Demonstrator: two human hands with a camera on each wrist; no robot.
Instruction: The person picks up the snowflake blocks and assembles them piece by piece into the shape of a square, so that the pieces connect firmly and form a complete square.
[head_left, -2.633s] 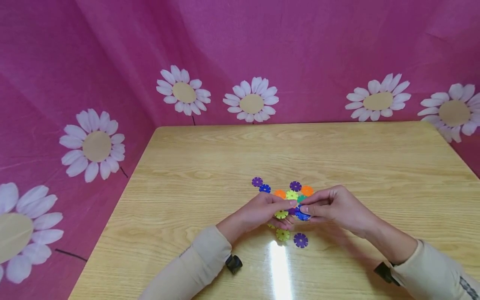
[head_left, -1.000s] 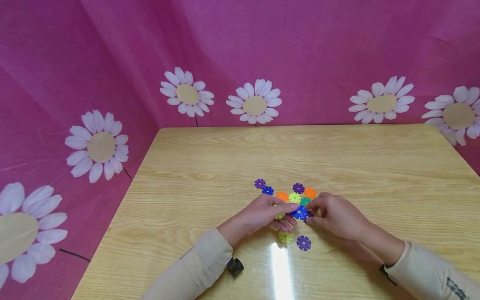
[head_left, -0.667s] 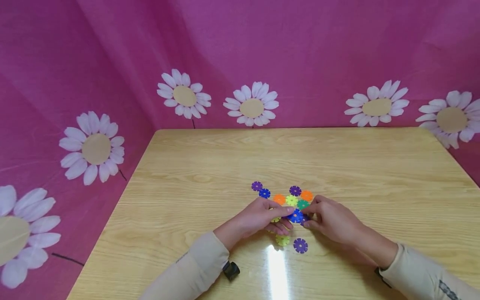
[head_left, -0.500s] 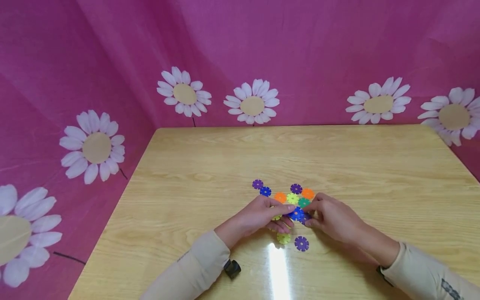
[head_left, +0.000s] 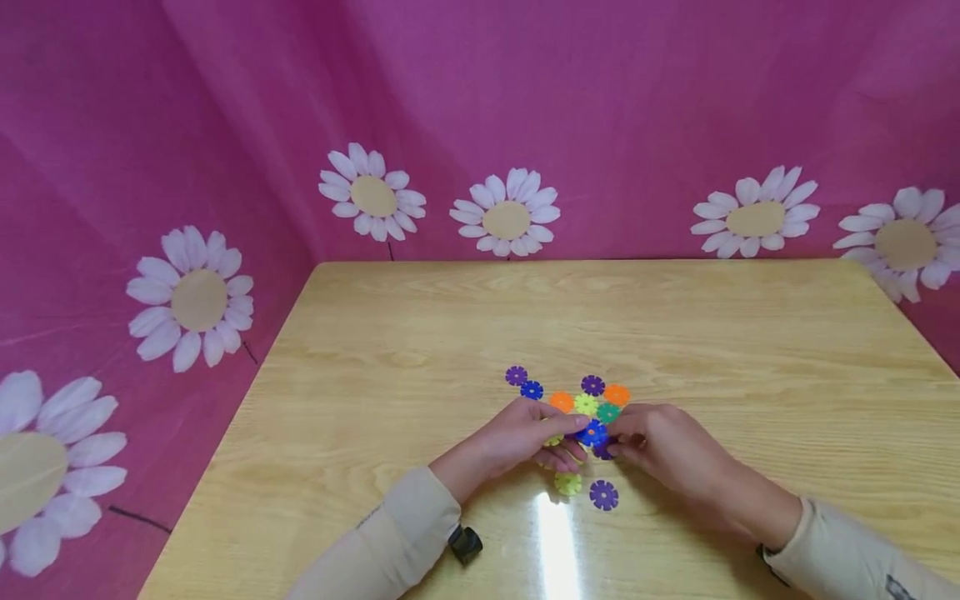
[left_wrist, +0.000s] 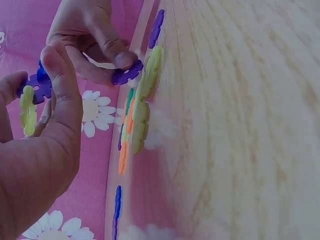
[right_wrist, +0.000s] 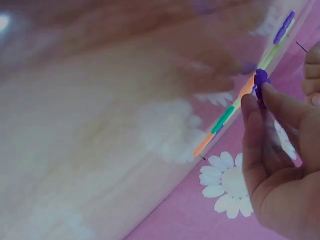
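Slotted plastic snowflake discs are in both hands, above the wooden table (head_left: 420, 333). My left hand (head_left: 510, 437) pinches a small joined group: a blue disc (head_left: 592, 432), a yellow disc (left_wrist: 28, 112) and a purple disc (left_wrist: 37, 89) that stands crosswise between them. Between thumb and fingertips my right hand (head_left: 678, 454) holds a single purple disc (left_wrist: 128, 73), also seen edge-on as the purple disc (right_wrist: 261, 86) in the right wrist view. In the left wrist view this disc is apart from the joined group. My left fingers partly hide the group in the head view.
Loose discs lie flat around the hands: purple (head_left: 516, 376), blue (head_left: 532, 390), orange (head_left: 561, 402), green (head_left: 608, 412) and others behind, yellow (head_left: 567, 483) and purple (head_left: 603, 495) in front. A pink curtain (head_left: 600, 100) with printed daisies borders the table.
Earlier my right fingers were on the blue disc at the left hand's group. They have since let it go and taken a purple disc beside it. My left hand has hardly moved.
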